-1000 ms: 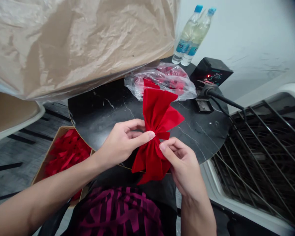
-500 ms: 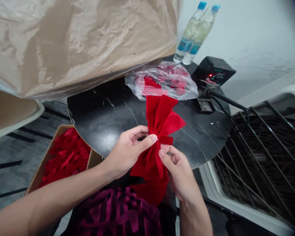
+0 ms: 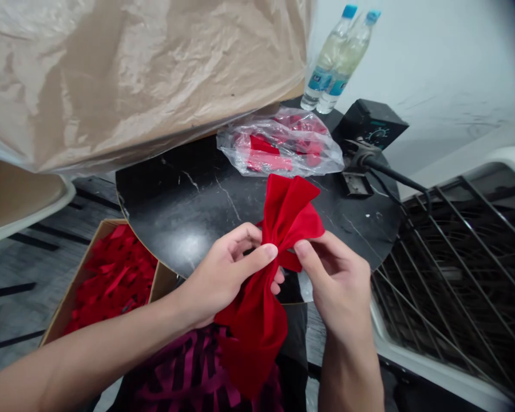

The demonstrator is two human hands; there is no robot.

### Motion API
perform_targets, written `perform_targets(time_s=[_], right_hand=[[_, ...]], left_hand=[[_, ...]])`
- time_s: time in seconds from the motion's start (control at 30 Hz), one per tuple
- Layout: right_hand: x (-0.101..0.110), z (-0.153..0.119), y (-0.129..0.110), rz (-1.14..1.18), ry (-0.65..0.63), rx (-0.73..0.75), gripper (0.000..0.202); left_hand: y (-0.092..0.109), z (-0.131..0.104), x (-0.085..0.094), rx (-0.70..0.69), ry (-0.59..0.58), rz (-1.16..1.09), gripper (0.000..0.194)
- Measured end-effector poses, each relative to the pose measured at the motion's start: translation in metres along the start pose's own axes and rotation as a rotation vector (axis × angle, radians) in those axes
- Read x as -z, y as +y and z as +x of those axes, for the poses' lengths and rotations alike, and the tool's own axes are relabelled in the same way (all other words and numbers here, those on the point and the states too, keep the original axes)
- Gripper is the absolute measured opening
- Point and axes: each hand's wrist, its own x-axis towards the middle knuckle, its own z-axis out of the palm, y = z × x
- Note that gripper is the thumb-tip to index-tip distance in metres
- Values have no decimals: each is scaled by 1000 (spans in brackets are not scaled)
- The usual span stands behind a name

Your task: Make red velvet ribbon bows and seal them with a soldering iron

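Observation:
A large red velvet-like bow [image 3: 257, 303] is held up over the near edge of the round black table [image 3: 163, 212]. My left hand [image 3: 236, 263] pinches its gathered middle, thumb on top and fingers behind. My right hand [image 3: 339, 274] is closed at the bow's upper right loop, thumb in front, beside a short red strip [image 3: 290, 260] that sticks out from the middle. The bow's lower loops and tails hang toward my lap. Part of its middle is hidden under my left thumb.
A clear plastic bag [image 3: 283, 143] of red pieces lies at the table's back. Behind it stand two bottles [image 3: 326, 68]. A soldering-station-like black box [image 3: 371, 123] with a cable sits right. An open carton [image 3: 96, 246] of red pieces is left; a plastic-covered box [image 3: 154, 74] looms behind.
My right hand has moved up and right, from below the short strip to the upper right loop. The bow has tilted and dropped slightly. The black box's red light no longer shows.

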Motion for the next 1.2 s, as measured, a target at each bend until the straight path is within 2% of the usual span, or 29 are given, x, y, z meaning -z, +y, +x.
perform_targets(time_s=[0.07, 0.2, 0.27, 0.33, 0.4, 0.47, 0.6, 0.63, 0.7, 0.77, 0.8, 0.87, 0.93, 1.0, 1.07, 1.2], right_hand=[[-4, 2, -2, 57, -7, -14, 11], [-3, 3, 0, 213, -133, -56, 10], [-4, 4, 3, 313, -154, -68, 14], [-6, 5, 6, 435, -101, -73, 24], [-8, 8, 8, 534, 12, -44, 33], [-4, 12, 11, 543, 113, 17, 39], [30, 17, 13, 423, 237, 197, 25], [40, 16, 12, 368, 246, 243, 29], [54, 11, 9, 178, 186, 307, 55], [55, 3, 4, -31, 17, 309, 76], [52, -1, 1, -113, -56, 317, 76], [39, -4, 0, -229, -105, 393, 59], [25, -2, 1, -295, -28, 519, 43], [18, 4, 3, -325, 59, 613, 37], [20, 12, 3, -347, 70, 662, 36], [45, 25, -1, -531, -44, 724, 31]], left_hand=[[2, -1, 0, 6, -8, 26, 18], [6, -2, 1, 35, -6, 31, 18], [7, -2, 1, 68, -23, -7, 19], [8, -2, 0, 96, -43, -39, 20], [9, -2, -1, 115, -55, -51, 20], [12, -3, -1, 129, -60, -45, 19], [21, -8, 2, 155, -61, 28, 20], [24, -8, 4, 155, -58, 49, 21], [27, -9, 7, 141, -44, 78, 21], [28, -7, 9, 119, -33, 94, 21], [28, -6, 9, 108, -35, 101, 21], [26, -3, 9, 87, -49, 114, 20], [25, -2, 8, 71, -70, 124, 20], [25, -3, 7, 75, -76, 126, 19], [25, -4, 6, 100, -70, 125, 19], [27, -7, 7, 195, -50, 140, 20]])
